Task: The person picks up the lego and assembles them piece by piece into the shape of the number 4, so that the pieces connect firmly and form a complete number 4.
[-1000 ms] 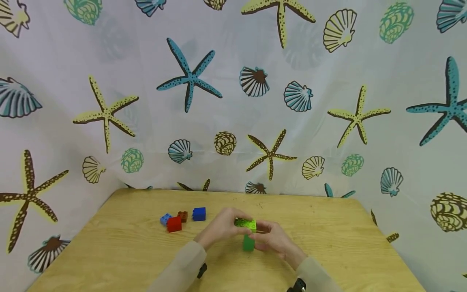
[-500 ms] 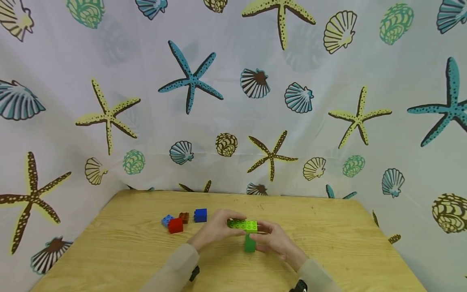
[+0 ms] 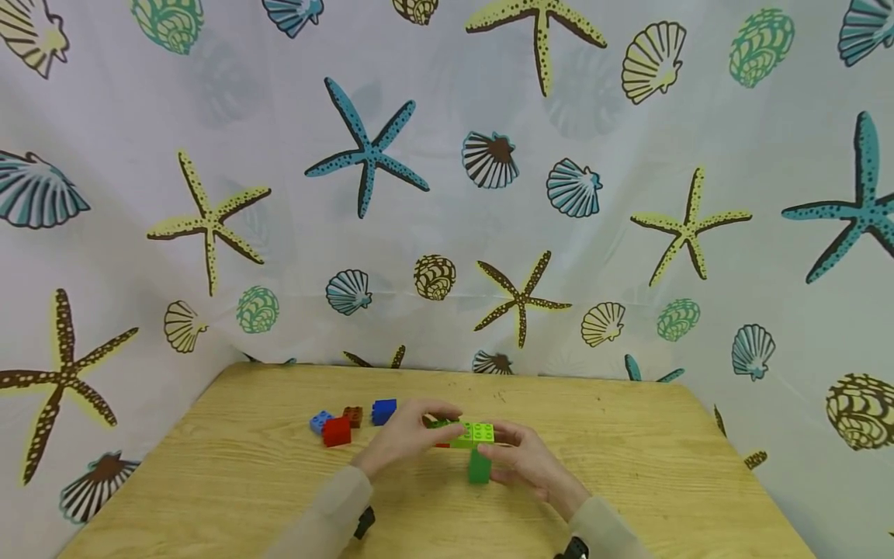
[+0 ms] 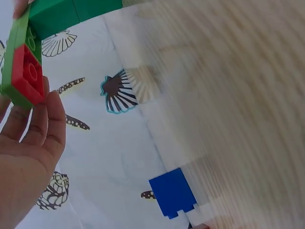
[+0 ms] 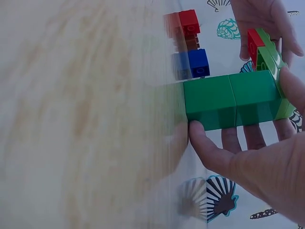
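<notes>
A tower of dark green toy building bricks (image 3: 479, 468) stands on the table with lime-green bricks (image 3: 483, 432) across its top, reaching out to the left. Under their left end is a small red brick (image 4: 27, 75). My left hand (image 3: 405, 435) is at that left end, thumb in front and fingers behind, holding the lime-green piece. From the right, my right hand (image 3: 531, 463) grips the dark green tower; in the right wrist view its thumb lies by the lime-green top and its fingers (image 5: 214, 150) run along the tower's side. Part of the lime-green studs is hidden by the left hand.
On the left of the wooden table (image 3: 628, 458) lie a red brick (image 3: 337, 432), a light blue brick (image 3: 320, 421), a brown brick (image 3: 353, 417) and a dark blue brick (image 3: 383, 411). A cloth printed with shells and starfish (image 3: 517, 217) hangs around the table.
My left hand has moved a little left along the lime-green bricks, baring the studs above the tower. The right hand and the dark green tower stay nearly in place.
</notes>
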`<action>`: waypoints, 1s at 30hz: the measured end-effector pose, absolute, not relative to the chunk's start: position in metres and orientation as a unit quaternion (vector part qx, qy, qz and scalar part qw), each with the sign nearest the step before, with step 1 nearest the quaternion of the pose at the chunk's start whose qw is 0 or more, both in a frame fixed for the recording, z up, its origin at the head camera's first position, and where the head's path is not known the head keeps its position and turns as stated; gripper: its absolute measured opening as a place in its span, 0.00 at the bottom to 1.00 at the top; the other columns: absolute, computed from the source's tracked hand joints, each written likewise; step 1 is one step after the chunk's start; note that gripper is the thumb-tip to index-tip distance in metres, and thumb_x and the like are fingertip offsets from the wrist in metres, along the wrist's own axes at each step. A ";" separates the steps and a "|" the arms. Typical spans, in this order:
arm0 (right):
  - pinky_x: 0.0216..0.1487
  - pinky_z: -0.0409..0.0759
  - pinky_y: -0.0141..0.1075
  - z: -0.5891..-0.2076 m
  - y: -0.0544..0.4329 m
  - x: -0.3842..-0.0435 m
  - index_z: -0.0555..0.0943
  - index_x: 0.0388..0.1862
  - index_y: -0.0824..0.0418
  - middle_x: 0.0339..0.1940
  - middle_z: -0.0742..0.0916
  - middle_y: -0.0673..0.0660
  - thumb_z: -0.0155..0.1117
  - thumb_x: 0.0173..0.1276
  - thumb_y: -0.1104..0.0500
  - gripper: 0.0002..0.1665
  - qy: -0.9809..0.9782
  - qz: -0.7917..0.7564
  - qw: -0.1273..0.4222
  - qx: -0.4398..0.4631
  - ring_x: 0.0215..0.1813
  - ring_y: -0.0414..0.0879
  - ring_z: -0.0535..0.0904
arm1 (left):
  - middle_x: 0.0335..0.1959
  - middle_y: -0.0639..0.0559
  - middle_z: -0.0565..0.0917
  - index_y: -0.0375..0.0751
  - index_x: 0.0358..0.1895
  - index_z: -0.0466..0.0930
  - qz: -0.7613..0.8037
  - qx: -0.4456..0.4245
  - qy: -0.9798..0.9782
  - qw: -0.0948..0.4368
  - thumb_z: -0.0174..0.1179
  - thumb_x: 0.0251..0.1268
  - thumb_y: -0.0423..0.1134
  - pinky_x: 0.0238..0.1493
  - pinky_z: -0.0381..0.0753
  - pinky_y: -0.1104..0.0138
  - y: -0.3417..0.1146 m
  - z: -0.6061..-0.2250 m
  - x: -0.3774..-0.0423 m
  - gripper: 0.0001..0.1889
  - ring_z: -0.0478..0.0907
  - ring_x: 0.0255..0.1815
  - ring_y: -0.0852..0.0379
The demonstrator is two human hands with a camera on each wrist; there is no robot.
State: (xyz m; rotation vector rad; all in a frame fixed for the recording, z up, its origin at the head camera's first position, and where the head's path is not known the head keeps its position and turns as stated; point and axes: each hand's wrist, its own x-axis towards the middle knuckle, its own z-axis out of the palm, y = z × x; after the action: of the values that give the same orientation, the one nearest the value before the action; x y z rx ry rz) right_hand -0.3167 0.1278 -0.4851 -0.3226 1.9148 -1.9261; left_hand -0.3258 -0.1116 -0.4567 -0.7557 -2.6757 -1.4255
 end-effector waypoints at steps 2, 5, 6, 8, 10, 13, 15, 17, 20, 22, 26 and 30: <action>0.51 0.82 0.45 -0.485 0.128 -0.316 0.72 0.69 0.58 0.62 0.77 0.60 0.68 0.67 0.53 0.33 0.685 -0.690 0.203 -0.115 0.55 0.46 0.77 | 0.49 0.58 0.86 0.55 0.51 0.85 -0.457 -0.233 -0.858 0.018 0.61 0.65 0.57 0.48 0.80 0.63 -0.116 -0.457 -0.327 0.17 0.80 0.47 0.59; 0.50 0.82 0.44 -0.484 0.128 -0.316 0.73 0.69 0.58 0.62 0.77 0.60 0.68 0.67 0.53 0.32 0.684 -0.690 0.204 -0.117 0.55 0.46 0.77 | 0.46 0.58 0.87 0.57 0.48 0.86 -0.462 -0.224 -0.857 0.038 0.58 0.69 0.56 0.46 0.80 0.63 -0.123 -0.457 -0.328 0.14 0.80 0.44 0.60; 0.49 0.83 0.44 -0.484 0.128 -0.316 0.73 0.69 0.58 0.62 0.78 0.59 0.68 0.67 0.53 0.32 0.684 -0.691 0.204 -0.118 0.55 0.45 0.77 | 0.45 0.57 0.87 0.57 0.48 0.86 -0.466 -0.221 -0.856 0.043 0.56 0.70 0.55 0.46 0.80 0.62 -0.126 -0.457 -0.329 0.14 0.81 0.43 0.59; 0.49 0.83 0.44 -0.484 0.128 -0.316 0.73 0.68 0.58 0.61 0.78 0.59 0.68 0.67 0.53 0.32 0.684 -0.690 0.203 -0.120 0.54 0.45 0.77 | 0.44 0.54 0.87 0.55 0.47 0.86 -0.479 -0.218 -0.849 0.053 0.54 0.72 0.53 0.46 0.81 0.60 -0.130 -0.458 -0.331 0.14 0.82 0.42 0.56; 0.49 0.83 0.43 -0.485 0.128 -0.316 0.74 0.68 0.57 0.61 0.78 0.59 0.68 0.67 0.52 0.32 0.680 -0.693 0.206 -0.120 0.54 0.45 0.78 | 0.43 0.51 0.87 0.52 0.48 0.86 -0.496 -0.209 -0.841 0.053 0.54 0.74 0.51 0.47 0.82 0.58 -0.135 -0.458 -0.333 0.14 0.82 0.42 0.53; 0.49 0.83 0.42 -0.485 0.128 -0.317 0.74 0.67 0.57 0.60 0.79 0.59 0.68 0.66 0.52 0.32 0.676 -0.696 0.209 -0.122 0.54 0.45 0.78 | 0.42 0.50 0.87 0.49 0.48 0.86 -0.523 -0.186 -0.831 0.043 0.55 0.73 0.50 0.47 0.82 0.60 -0.143 -0.461 -0.338 0.14 0.82 0.43 0.50; 0.48 0.83 0.41 -0.486 0.129 -0.317 0.74 0.68 0.57 0.60 0.79 0.58 0.68 0.66 0.52 0.32 0.673 -0.698 0.212 -0.123 0.54 0.45 0.78 | 0.42 0.50 0.87 0.49 0.49 0.86 -0.535 -0.169 -0.827 0.036 0.56 0.72 0.48 0.47 0.82 0.62 -0.150 -0.463 -0.341 0.13 0.82 0.42 0.51; 0.48 0.83 0.40 -0.486 0.129 -0.317 0.74 0.68 0.57 0.60 0.79 0.58 0.68 0.67 0.52 0.32 0.672 -0.699 0.212 -0.125 0.54 0.44 0.78 | 0.43 0.49 0.87 0.48 0.50 0.85 -0.546 -0.158 -0.822 0.029 0.57 0.72 0.45 0.48 0.82 0.61 -0.156 -0.465 -0.345 0.12 0.82 0.43 0.52; 0.48 0.83 0.40 -0.486 0.129 -0.317 0.74 0.68 0.58 0.59 0.79 0.57 0.68 0.67 0.51 0.32 0.671 -0.700 0.212 -0.124 0.54 0.44 0.78 | 0.46 0.46 0.86 0.45 0.52 0.84 -0.562 -0.143 -0.815 0.021 0.58 0.71 0.39 0.50 0.83 0.57 -0.167 -0.470 -0.350 0.11 0.82 0.45 0.50; 0.47 0.83 0.40 -0.484 0.129 -0.317 0.74 0.68 0.58 0.59 0.79 0.57 0.68 0.67 0.52 0.32 0.671 -0.700 0.212 -0.122 0.54 0.43 0.78 | 0.49 0.44 0.86 0.44 0.53 0.84 -0.571 -0.129 -0.810 0.016 0.59 0.70 0.36 0.51 0.83 0.56 -0.173 -0.473 -0.353 0.12 0.82 0.48 0.48; 0.48 0.82 0.41 -0.483 0.127 -0.315 0.74 0.67 0.58 0.59 0.79 0.56 0.67 0.67 0.52 0.31 0.675 -0.698 0.207 -0.120 0.53 0.43 0.78 | 0.52 0.42 0.85 0.43 0.54 0.83 -0.573 -0.120 -0.810 0.015 0.60 0.68 0.32 0.53 0.82 0.58 -0.186 -0.477 -0.359 0.13 0.82 0.53 0.47; 0.49 0.82 0.43 -0.483 0.126 -0.315 0.72 0.70 0.58 0.60 0.79 0.58 0.67 0.68 0.51 0.33 0.679 -0.695 0.203 -0.121 0.55 0.44 0.77 | 0.50 0.44 0.86 0.43 0.52 0.84 -0.554 -0.111 -0.825 0.025 0.62 0.66 0.31 0.52 0.82 0.59 -0.195 -0.479 -0.367 0.13 0.82 0.51 0.51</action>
State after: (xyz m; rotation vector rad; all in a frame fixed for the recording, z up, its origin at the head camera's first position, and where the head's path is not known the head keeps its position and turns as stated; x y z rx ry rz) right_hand -0.3155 0.1263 -0.4830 -0.3372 1.8937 -1.9399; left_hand -0.3669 -0.1948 -0.4792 -0.3427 -2.5494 -1.7132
